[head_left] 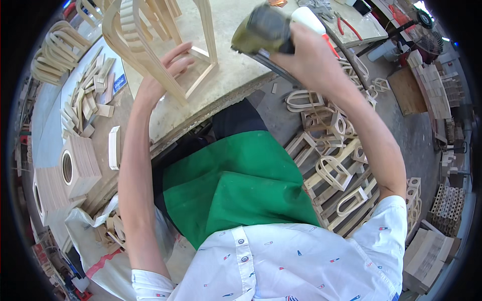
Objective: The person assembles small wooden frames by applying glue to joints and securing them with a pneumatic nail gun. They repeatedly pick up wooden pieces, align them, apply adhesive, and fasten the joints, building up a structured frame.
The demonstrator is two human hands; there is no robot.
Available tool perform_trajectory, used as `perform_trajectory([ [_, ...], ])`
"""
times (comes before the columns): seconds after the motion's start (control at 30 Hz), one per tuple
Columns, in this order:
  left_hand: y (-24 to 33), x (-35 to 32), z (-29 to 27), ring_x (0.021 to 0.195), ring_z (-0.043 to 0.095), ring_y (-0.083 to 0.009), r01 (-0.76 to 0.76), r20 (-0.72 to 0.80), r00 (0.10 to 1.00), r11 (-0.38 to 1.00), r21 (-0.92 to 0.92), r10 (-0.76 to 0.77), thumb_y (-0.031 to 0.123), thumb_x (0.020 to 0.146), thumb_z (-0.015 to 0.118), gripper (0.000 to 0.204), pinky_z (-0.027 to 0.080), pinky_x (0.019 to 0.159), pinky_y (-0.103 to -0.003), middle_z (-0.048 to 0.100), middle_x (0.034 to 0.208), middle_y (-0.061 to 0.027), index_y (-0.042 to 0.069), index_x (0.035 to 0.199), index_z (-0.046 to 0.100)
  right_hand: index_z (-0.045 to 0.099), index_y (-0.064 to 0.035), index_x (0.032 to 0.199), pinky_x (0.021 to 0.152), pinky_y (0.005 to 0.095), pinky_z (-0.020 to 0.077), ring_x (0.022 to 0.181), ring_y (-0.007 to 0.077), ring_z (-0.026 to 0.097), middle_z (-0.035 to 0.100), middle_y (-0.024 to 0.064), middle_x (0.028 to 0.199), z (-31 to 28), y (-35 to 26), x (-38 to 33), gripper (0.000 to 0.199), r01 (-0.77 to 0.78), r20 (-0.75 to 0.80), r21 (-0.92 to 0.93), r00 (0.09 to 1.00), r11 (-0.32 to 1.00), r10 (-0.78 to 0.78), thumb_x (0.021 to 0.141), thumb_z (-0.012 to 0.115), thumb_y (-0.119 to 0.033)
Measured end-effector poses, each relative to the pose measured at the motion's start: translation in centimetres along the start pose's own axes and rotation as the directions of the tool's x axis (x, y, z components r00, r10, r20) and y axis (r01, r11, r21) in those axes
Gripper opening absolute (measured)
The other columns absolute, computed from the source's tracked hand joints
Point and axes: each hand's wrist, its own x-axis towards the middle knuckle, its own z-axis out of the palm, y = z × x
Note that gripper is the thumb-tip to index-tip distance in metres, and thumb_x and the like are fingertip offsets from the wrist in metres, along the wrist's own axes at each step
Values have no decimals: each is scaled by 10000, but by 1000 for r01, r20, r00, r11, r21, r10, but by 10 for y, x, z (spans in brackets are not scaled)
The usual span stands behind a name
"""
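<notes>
A pale arched wooden frame (168, 79) stands on the worktable (226, 88), its squared end toward me. My left hand (159, 75) is closed around one leg of it, with fingers reaching through to the inner side; the thumb is hidden. Several more curved frames (131, 30) stand close together just behind. In my right hand (317, 55) is a nail gun (263, 32), olive and black and blurred by motion. It is held above the table's front edge, to the right of the frame and apart from it.
Loose wood offcuts (88, 98) are heaped on the left, near laminated blocks with round holes (80, 168). Arched frames (52, 50) stand at far left. Several wooden frames (334, 170) cover the floor at right. Red-handled pliers (349, 27) and a white bottle (307, 19) lie beyond my right hand.
</notes>
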Motion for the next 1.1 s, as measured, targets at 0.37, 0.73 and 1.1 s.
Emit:
perform_trajectory([
  [0.37, -18, -59, -50, 800, 621, -142, 158, -544, 838, 939, 306, 36, 159, 805, 714, 436, 497, 782, -275, 671, 923, -92, -54, 1160, 578, 571, 35, 920, 547, 262, 566, 608, 141, 620, 587, 72, 757, 70, 107, 49, 332, -679, 557, 726, 673, 110, 487, 850, 711, -258],
  [0.73, -24, -41, -41, 832, 657, -143, 60, -421, 906, 968, 242, 50, 80, 817, 650, 285, 499, 751, -294, 704, 955, -94, -7, 1089, 646, 623, 53, 994, 745, 392, 495, 838, 325, 628, 641, 213, 872, 91, 97, 57, 356, -354, 74, -69, 931, 933, 358, 822, 692, -252],
  [1.1, -18, -97, 14, 831, 644, -283, -6, -531, 802, 892, 452, 274, 93, 768, 726, 236, 505, 721, -367, 635, 894, -147, -3, 948, 607, 578, 15, 1041, 657, 311, 476, 714, 190, 577, 608, 119, 864, 106, -73, 3, 265, -323, 208, 571, 946, 755, 248, 834, 689, -107],
])
